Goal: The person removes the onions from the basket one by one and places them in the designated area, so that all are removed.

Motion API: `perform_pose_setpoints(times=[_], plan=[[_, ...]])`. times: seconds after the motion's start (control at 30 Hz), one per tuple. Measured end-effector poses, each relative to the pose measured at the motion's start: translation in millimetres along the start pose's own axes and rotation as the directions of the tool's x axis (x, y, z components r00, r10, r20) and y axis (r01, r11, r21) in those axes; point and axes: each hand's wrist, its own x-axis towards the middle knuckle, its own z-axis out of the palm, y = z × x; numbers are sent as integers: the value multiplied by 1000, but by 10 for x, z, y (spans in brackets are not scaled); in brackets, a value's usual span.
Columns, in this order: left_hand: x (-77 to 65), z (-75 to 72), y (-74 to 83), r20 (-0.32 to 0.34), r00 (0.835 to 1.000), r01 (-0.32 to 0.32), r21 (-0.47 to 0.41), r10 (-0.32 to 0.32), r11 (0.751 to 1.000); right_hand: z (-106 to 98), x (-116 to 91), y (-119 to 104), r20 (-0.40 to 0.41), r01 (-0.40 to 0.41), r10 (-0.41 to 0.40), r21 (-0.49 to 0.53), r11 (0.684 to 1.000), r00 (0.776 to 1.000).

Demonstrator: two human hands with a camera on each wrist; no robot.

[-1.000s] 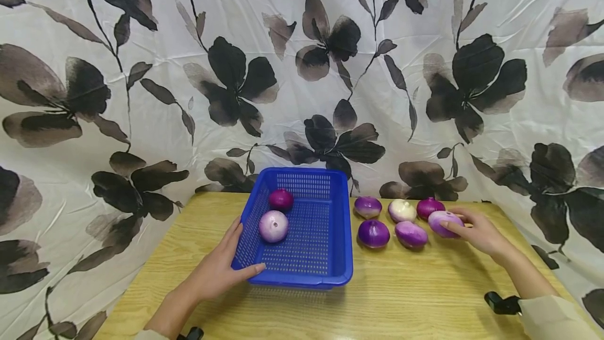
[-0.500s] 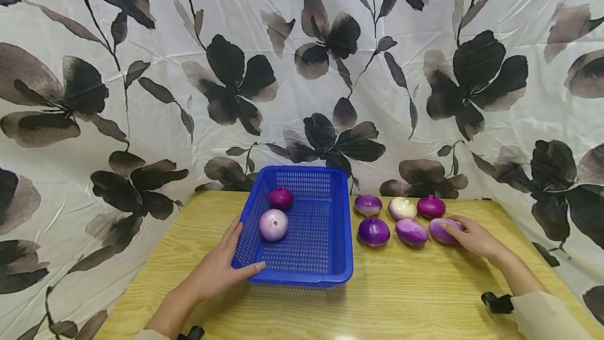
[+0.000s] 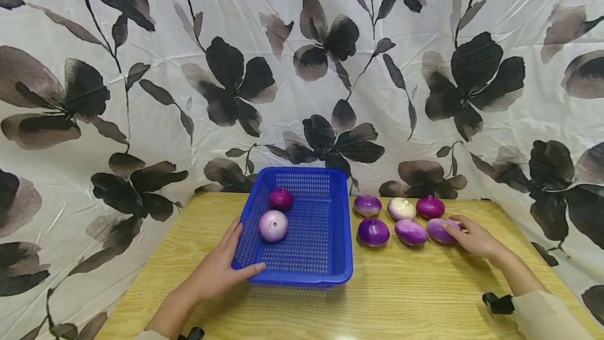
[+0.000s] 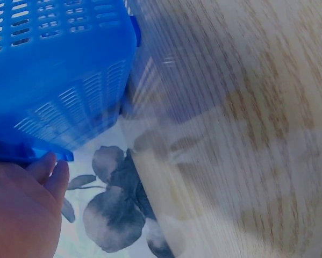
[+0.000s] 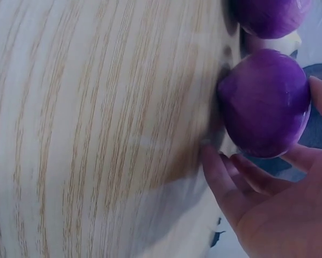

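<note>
At the near left corner of a blue plastic basket (image 3: 340, 279), my left hand (image 3: 219, 266) holds the rim, thumb along the front edge and fingers against the left side. Inside lie a dark red onion (image 3: 280, 199) and a paler one with its root end up. On the right, my right hand (image 3: 478, 237) holds a light purple onion (image 3: 440, 230) between thumb and fingers, at the end of the front row. The right wrist view shows this held onion (image 5: 265, 105) close over the wood, thumb on one side and fingers around the other.
Right of the basket, several more onions stand in two rows, among them a whitish peeled one (image 3: 402, 209) and a dark purple one (image 3: 374, 232). Floral cloth (image 3: 325, 93) hangs behind the wooden table (image 3: 391, 298).
My right hand has lowered the light purple onion toward the table and shifted it slightly left, beside its neighbour in the front row. The left hand and basket have stayed put.
</note>
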Motion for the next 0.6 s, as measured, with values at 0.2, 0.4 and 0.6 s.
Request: perform_pose_setpoints(times=[0.2,0.4,0.6], plan=[[0,1,5,1,1000,4,0,-4,1000,-11,3,2,0,-11,11,-10,1000,1000],[4,-2,5,-5,1000,3,-3,-3,1000,-8,8,0,-34,5,-6,-38,999,999],[-1,1,-2,-4,1000,7,3,-7,1000,-23,-11,8,-60,31,-35,-61,998,998]])
